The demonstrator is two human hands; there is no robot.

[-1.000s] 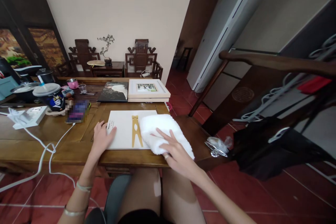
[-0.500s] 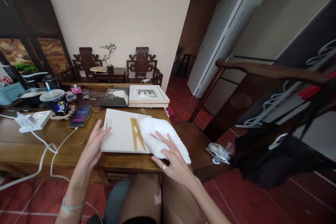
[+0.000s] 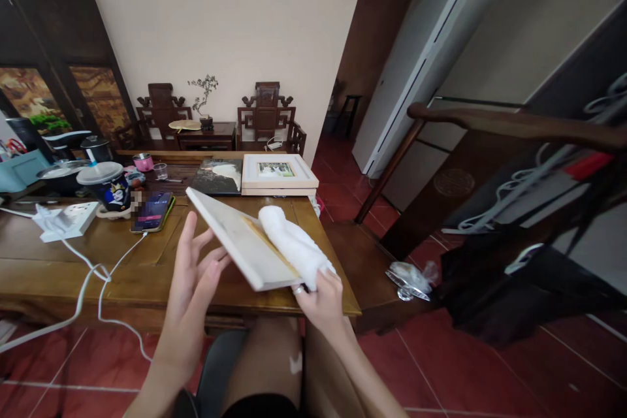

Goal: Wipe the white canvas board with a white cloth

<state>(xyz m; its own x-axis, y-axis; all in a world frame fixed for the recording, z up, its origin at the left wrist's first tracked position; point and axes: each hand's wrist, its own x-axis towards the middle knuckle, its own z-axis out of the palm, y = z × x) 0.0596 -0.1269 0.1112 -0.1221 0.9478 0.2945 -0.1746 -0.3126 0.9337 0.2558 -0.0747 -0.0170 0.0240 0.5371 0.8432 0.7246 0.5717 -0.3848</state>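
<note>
A flat white board (image 3: 235,241) with a yellow clothespin shape on it is lifted off the wooden table (image 3: 122,261) and tilted up on its left side. My right hand (image 3: 318,297) grips its near right corner together with a white towel (image 3: 294,245) that lies over the board's right part. My left hand (image 3: 193,271) is spread open just under and left of the board's raised edge, fingertips close to it; contact cannot be told.
At the table's far side lie a white picture frame (image 3: 278,173) and a dark photo print (image 3: 218,176). Left of them are a phone (image 3: 151,212) on a white cable, a lidded cup (image 3: 105,186) and a power strip (image 3: 66,219). A wooden chair (image 3: 441,144) stands to the right.
The board lay flat on the table with both hands resting on it; now my right hand has lifted and tilted it with the towel bunched on top, and my left hand has come off it.
</note>
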